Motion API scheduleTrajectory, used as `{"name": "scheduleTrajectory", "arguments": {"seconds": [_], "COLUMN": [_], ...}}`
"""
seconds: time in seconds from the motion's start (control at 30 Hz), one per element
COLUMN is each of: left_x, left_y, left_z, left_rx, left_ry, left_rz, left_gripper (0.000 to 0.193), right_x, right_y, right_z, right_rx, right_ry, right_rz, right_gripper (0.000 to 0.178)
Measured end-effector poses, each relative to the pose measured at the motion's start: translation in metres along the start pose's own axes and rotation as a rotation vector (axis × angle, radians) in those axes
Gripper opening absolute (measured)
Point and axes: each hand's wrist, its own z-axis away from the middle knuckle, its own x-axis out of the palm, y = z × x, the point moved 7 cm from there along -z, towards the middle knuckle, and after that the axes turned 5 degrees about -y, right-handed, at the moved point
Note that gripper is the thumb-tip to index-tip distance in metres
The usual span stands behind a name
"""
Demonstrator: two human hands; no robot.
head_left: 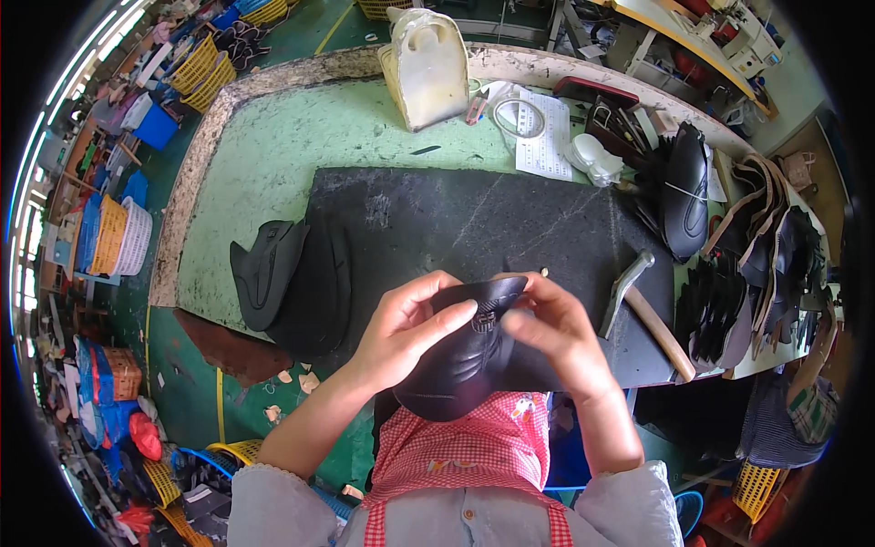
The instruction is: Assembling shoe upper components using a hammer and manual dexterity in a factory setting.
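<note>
We hold a black leather piece (456,365) between our two hands, just above the near edge of the tabletop (241,146). Our left hand (401,328) is partly closed on it: the thumb lies across the upper face, pointing at the small dark fitting (484,321), while the fingers curl round the far left side, their tips hidden behind the leather. Our right hand (554,328) is in a narrow curl on the other side, fingers at the far right rim and thumb bent in close to the fitting; we cannot tell whether that thumb touches or sits just off the surface. The piece's long axis runs from near left to far right, somewhat aslant to the tabletop's near edge. Its broad rounded end points toward us, reaching past that edge over the red checked apron (456,447), and its narrower end points toward the far edge, above the black mat (410,210). On the mat, toward the tabletop's right edge, lies a hammer (654,324), its wooden handle slanting toward the near right corner. More black pieces (278,278) lie by the mat's left edge.
</note>
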Motion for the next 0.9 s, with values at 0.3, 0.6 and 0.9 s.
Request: {"name": "scheduleTrajectory", "arguments": {"seconds": [0.3, 0.6, 0.9], "left_x": [0.001, -0.001, 0.013], "left_y": [-0.005, -0.004, 0.027], "left_z": [-0.002, 0.004, 0.005], "left_rx": [-0.040, -0.118, 0.208], "left_ry": [-0.020, -0.005, 0.098], "left_rz": [0.037, -0.148, -0.670], "left_gripper": [0.011, 0.012, 0.012], "right_x": [-0.004, -0.002, -0.001], "right_y": [-0.007, 0.002, -0.015], "right_z": [-0.006, -0.005, 0.007], "right_rx": [0.130, 0.152, -0.067], "right_ry": [-0.076, -0.169, 0.111], "right_rz": [0.035, 0.024, 0.605], "right_gripper": [0.022, 0.017, 0.023]}}
